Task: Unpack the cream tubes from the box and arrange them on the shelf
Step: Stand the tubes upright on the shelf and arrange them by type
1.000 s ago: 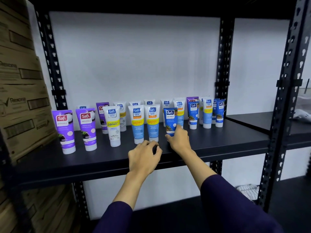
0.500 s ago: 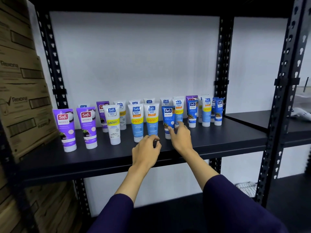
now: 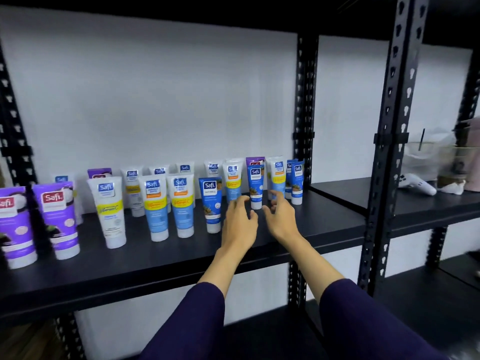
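1. Nearest: left hand (image 3: 240, 221) and right hand (image 3: 280, 218) over the shelf (image 3: 161, 258), fingers loosely spread, grasping nothing.
2. Just beyond: small dark-blue tube (image 3: 255, 187) standing between the fingertips, apparently untouched.
3. Farther, leftward: cream tubes (image 3: 155, 207) upright in rows.
4. Step judged: arranging; next, pinch that tube gently, align it.

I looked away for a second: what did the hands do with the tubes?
Both hands, left and right, moved rightward along the shelf. The right let go of the dark blue tube and both now reach, fingers spread, toward another blue tube. The other tubes stayed standing.
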A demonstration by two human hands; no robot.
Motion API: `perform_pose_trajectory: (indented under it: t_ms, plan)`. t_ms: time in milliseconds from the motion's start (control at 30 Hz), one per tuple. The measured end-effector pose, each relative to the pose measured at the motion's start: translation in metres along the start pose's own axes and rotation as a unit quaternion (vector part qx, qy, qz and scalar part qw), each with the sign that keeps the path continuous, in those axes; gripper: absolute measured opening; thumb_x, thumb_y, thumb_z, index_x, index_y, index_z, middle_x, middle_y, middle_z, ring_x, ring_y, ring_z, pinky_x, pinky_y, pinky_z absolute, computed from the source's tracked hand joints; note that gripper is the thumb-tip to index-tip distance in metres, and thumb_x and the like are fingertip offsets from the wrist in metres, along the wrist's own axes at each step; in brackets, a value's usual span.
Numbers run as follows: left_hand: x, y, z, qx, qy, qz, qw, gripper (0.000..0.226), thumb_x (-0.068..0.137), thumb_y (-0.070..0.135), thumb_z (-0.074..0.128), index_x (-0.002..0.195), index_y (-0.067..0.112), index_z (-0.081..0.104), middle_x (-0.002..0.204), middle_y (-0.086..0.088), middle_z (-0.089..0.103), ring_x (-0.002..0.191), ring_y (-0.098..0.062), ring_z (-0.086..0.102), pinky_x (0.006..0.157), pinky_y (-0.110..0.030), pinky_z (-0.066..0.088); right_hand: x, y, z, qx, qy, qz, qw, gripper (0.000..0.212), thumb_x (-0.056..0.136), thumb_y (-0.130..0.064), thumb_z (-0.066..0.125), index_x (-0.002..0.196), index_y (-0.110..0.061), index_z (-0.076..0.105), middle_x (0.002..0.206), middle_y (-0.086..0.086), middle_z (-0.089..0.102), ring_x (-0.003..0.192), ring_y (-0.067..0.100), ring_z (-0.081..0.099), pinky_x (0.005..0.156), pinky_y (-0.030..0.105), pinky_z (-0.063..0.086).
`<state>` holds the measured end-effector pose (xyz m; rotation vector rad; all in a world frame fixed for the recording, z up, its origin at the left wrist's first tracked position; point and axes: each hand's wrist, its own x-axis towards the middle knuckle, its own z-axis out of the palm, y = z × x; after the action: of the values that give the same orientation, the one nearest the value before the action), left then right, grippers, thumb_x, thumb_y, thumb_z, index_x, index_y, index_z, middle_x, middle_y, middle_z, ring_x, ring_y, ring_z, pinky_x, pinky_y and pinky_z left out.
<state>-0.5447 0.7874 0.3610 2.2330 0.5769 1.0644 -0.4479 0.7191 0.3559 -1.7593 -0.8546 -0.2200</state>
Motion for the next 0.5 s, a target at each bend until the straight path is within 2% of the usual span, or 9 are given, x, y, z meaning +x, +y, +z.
perform_pose_trajectory:
  t_ms: [133,267,367,500]
  plan:
    - [0.03,-0.007,0.024,0.015,0.028,-0.003,0.999,0.053,0.095,0.015,0.053,0.144,0.015,0.032,0.145,-0.007,0.035,0.131,-0.024,0.042,0.105,-0.04,0.042,0.027,0.017,0.005,-0.012,-0.032,0.002,0.999,0.05,0.091,-0.008,0.059,0.137,-0.01,0.039,0.127,0.017,0.052,0.115,0.03,0.053,0.095,0.035,0.044]
    - [0.055,-0.02,0.04,0.06,0.075,-0.006,0.995,0.067,0.094,0.013,0.052,0.15,0.01,0.015,0.156,-0.015,0.012,0.142,-0.031,0.022,0.112,-0.041,0.033,0.049,0.028,0.019,-0.017,-0.061,-0.027,0.998,0.061,0.089,-0.003,0.057,0.144,-0.01,0.03,0.135,0.015,0.047,0.124,0.028,0.046,0.096,0.025,0.038]
    - [0.072,-0.033,0.05,0.097,0.092,-0.02,0.991,0.076,0.095,0.017,0.052,0.152,0.012,0.002,0.157,-0.019,0.0,0.146,-0.036,0.01,0.115,-0.048,0.027,0.065,0.037,0.033,-0.007,-0.061,-0.041,0.997,0.077,0.086,-0.001,0.06,0.15,-0.017,0.02,0.139,0.013,0.043,0.126,0.027,0.046,0.104,0.036,0.043]
    - [0.092,-0.047,0.057,0.108,0.111,-0.018,0.988,0.082,0.093,0.016,0.056,0.152,0.018,-0.002,0.156,-0.022,0.004,0.145,-0.037,0.011,0.112,-0.052,0.032,0.082,0.041,0.046,-0.015,-0.075,-0.036,0.996,0.093,0.086,-0.005,0.063,0.153,-0.029,0.002,0.143,0.013,0.04,0.128,0.027,0.046,0.107,0.045,0.04]
